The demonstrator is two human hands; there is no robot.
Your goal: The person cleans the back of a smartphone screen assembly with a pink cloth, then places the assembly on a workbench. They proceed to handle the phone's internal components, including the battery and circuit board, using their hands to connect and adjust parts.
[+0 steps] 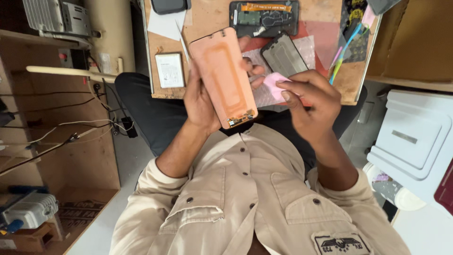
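While a copper-backed phone screen panel (223, 78) is gripped in the left hand (200, 101) above the bench's near edge, a pink cloth (275, 84) is pinched in the right hand (309, 101) (cleaning seemingly underway); the opened phone body (264, 18) remains unassembled at the far edge.

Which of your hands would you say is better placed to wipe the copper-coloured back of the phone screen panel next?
Right, probably. The right hand pinches the pink cloth beside the screen panel, while the left hand is occupied gripping that panel from behind.
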